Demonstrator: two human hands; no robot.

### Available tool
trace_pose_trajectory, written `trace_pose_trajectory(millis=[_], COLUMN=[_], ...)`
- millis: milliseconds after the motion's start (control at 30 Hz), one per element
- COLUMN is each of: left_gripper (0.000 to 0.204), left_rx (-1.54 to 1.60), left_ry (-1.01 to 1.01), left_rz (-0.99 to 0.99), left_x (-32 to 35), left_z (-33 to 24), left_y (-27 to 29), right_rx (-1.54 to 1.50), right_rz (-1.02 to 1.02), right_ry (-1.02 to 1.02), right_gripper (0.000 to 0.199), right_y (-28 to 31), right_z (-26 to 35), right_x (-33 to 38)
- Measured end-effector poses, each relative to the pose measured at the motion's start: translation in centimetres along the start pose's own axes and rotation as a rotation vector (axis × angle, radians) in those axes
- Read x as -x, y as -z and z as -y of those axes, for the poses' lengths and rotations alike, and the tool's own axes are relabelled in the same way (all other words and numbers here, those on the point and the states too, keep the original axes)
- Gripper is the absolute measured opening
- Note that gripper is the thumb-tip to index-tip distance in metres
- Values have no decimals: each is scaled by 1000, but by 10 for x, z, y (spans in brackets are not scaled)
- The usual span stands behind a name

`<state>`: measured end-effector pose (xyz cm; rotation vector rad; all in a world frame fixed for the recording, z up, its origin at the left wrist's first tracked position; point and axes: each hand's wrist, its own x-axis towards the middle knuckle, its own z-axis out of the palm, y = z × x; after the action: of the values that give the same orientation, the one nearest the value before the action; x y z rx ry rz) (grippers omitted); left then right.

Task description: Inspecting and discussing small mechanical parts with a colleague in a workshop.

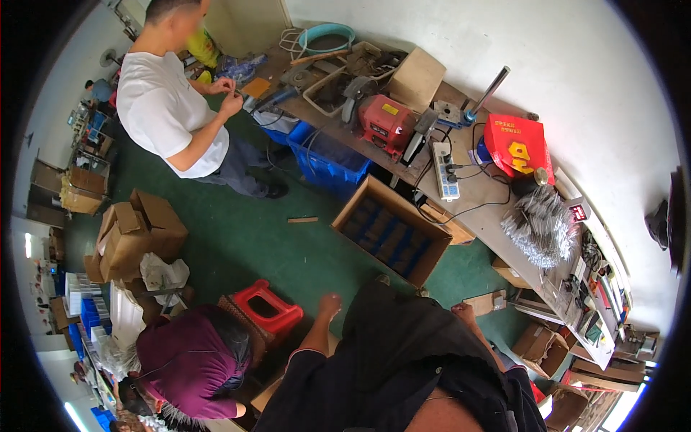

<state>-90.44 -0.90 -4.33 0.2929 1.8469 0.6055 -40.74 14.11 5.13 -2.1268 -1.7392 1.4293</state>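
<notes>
My left hand hangs at my side over the green floor, its fingers curled in a loose fist with no object showing. The red plastic stool is the nearest thing to it, apart from the hand. On the other side of my dark clothing, my right hand is also curled closed, and nothing shows in it. Beyond my feet stands an open cardboard box with blue and grey contents in rows. Neither hand touches the box or the workbench.
A red bench grinder, a power strip, a red bag and a bundle of thin metal wires lie on the bench. Blue bins stand beside it. One person in white stands ahead; another in maroon bends at left.
</notes>
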Motion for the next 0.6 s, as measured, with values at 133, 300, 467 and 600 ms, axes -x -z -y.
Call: trace_pose_trajectory(millis=[133,300,467,600], left_gripper=[18,21,22,21], left_rx=[52,-38,-44,-54], left_ry=[-52,-84,-79,-93], left_rz=[-8,-35,-53,-31], left_x=[-1,-2,3,5], left_z=[-4,-6,-14,-11], left_y=[-8,-6,-9,-8], right_rx=[-47,-71,-54,68], right_rz=[-24,-5,-32,-76], right_ry=[40,18,76,100], right_gripper=[25,22,22,24], right_y=[5,9,4,1], right_z=[10,27,3,3], right_x=[7,13,4,5])
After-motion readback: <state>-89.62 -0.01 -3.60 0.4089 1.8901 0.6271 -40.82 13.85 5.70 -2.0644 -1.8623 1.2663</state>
